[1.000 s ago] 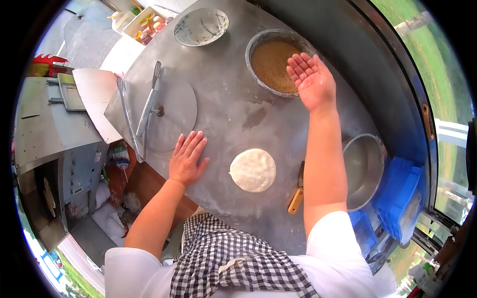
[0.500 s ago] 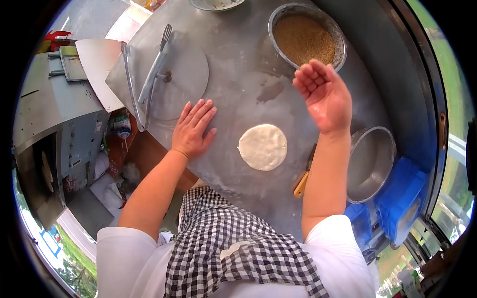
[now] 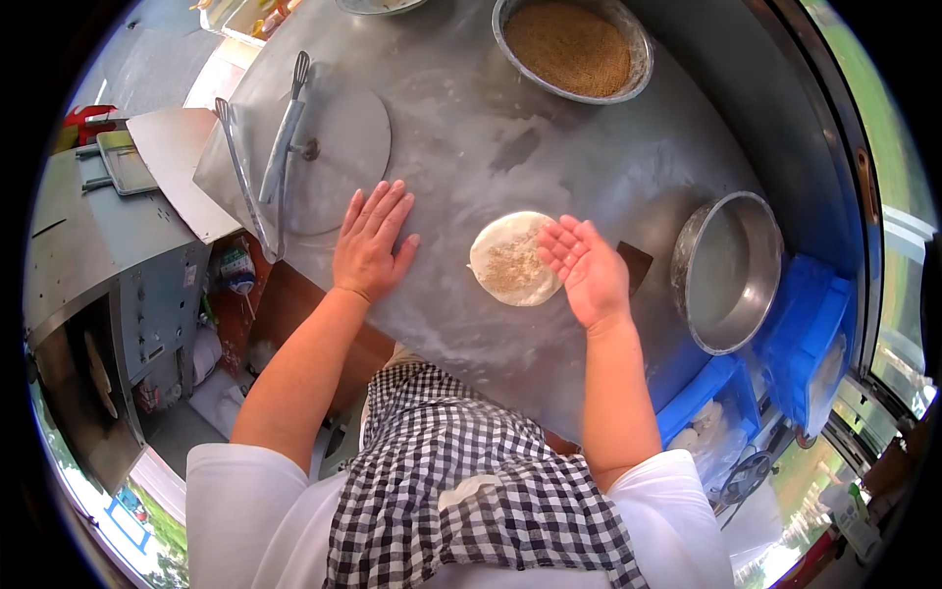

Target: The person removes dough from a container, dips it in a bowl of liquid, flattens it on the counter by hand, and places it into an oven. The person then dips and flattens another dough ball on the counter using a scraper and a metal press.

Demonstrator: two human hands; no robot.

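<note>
A flat round of dough (image 3: 502,234) lies on the metal table (image 3: 442,334), with brown crumbs (image 3: 517,273) spread over its middle. My right hand (image 3: 592,273) is palm up at the dough's right edge, fingers out and slightly curled, with nothing visible in it. Left of the dough, my left hand (image 3: 373,245) rests flat on the table, fingers extended and holding nothing. Beside my right hand a dark rectangular blade (image 3: 636,263) shows; its handle is hidden behind the hand and forearm.
A metal bowl (image 3: 643,69) of brown granules (image 3: 564,47) stands at the back right. A metal pot (image 3: 684,285) and blue bins (image 3: 810,324) are at the right. Long tongs (image 3: 278,162) lie across a round metal lid (image 3: 358,137) at the left. Another dish (image 3: 383,5) is at the far edge.
My right hand has come down from the bowl's near edge to beside the dough. Brown crumbs now lie on the dough, which was bare before. My left hand stays flat.
</note>
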